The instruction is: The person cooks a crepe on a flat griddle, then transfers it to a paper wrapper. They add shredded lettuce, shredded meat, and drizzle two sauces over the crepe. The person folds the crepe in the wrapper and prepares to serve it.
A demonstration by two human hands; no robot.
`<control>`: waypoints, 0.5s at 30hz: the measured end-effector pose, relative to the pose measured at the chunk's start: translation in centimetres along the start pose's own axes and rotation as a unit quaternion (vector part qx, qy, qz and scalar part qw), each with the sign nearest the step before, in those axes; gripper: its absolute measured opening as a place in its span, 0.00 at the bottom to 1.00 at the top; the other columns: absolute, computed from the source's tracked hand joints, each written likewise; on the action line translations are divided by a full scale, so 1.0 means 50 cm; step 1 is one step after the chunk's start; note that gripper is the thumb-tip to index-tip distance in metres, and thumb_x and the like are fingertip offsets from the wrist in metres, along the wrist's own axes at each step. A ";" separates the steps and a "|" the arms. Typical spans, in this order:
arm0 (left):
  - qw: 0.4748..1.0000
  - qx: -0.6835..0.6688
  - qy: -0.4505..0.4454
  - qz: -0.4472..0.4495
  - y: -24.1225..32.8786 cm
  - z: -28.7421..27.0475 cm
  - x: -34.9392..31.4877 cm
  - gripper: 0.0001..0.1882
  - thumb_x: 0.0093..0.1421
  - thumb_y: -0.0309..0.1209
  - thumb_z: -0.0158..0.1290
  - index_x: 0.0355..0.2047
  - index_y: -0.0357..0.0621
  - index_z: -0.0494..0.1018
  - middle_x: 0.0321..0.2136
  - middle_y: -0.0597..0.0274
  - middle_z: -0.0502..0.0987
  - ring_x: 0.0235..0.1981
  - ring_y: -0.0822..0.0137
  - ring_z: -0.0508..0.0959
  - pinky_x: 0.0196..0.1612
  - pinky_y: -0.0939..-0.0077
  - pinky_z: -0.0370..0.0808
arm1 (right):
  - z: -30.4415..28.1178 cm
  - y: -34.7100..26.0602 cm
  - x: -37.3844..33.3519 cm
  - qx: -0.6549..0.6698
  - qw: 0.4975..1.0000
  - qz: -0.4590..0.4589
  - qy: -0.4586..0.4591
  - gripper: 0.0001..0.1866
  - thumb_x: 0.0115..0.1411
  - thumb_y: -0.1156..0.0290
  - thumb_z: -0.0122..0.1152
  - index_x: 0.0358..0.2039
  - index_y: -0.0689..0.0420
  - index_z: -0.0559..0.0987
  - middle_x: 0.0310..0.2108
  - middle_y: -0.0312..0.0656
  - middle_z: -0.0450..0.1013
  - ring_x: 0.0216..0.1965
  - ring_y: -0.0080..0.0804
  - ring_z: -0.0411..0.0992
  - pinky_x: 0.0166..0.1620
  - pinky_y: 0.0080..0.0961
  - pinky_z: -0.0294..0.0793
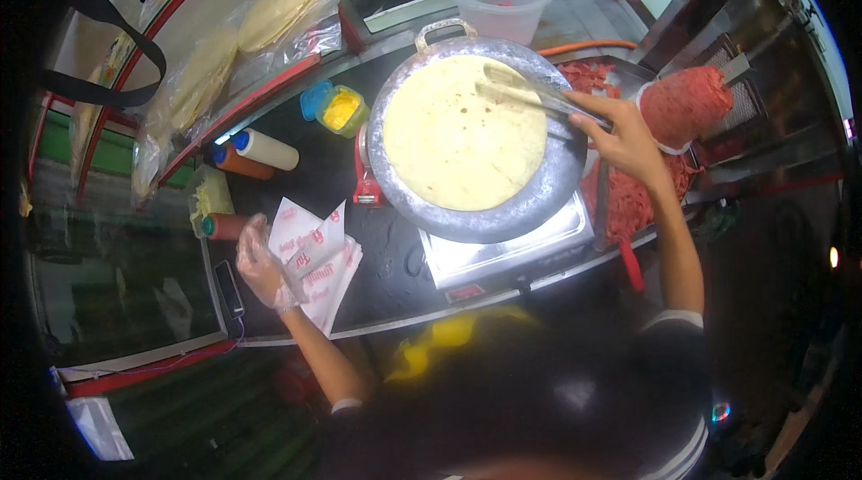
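Head view: right hand [624, 139], fingers curled around metal tongs [555, 101] over flatbread [453, 143]

Red lettering in a rounded style repeats in short lines across the white paper wrappers [292, 227] on the worktop [386, 299], running aslant on the overlapping sheets. A small red-and-white label [464, 292] sits on the front edge of the silver stove [512, 257], its print too small to make out.
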State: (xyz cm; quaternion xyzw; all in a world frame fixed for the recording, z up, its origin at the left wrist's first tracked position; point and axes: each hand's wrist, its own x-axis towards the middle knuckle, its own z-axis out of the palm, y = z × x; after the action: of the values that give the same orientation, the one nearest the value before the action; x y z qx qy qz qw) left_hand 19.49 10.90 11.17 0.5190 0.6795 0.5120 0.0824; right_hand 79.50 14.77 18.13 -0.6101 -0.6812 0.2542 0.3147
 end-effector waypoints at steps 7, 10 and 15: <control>0.984 -0.054 0.080 -0.149 -0.080 -0.097 -0.096 0.21 0.85 0.37 0.49 0.54 0.31 0.85 0.47 0.53 0.88 0.46 0.63 0.85 0.55 0.65 0.82 | -0.137 0.002 0.003 -0.023 0.998 0.050 -0.024 0.19 0.76 0.62 0.67 0.56 0.65 0.89 0.32 0.43 0.85 0.35 0.23 0.77 0.43 0.33 0.77; 0.982 -0.021 0.074 -0.172 -0.041 -0.106 -0.115 0.21 0.85 0.37 0.48 0.54 0.31 0.85 0.47 0.53 0.88 0.46 0.63 0.85 0.55 0.65 0.82 | -0.213 0.000 0.037 -0.036 0.987 0.117 -0.105 0.18 0.79 0.61 0.64 0.44 0.65 0.90 0.22 0.25 0.67 0.26 0.14 0.64 0.30 0.23 0.60; 0.991 -0.100 0.043 -0.075 0.063 -0.035 -0.076 0.20 0.85 0.34 0.47 0.51 0.28 0.84 0.46 0.50 0.88 0.46 0.60 0.88 0.55 0.63 0.85 | -0.049 0.026 0.242 0.067 0.956 0.039 -0.283 0.22 0.75 0.55 0.71 0.55 0.62 0.91 0.23 0.30 0.72 0.25 0.15 0.70 0.27 0.22 0.64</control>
State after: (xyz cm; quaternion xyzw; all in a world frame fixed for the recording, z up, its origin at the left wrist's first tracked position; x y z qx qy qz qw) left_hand 22.01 6.65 12.87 0.4330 0.6651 0.5915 0.1423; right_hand 81.50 26.83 20.25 -0.5165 -0.6997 0.4735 0.1393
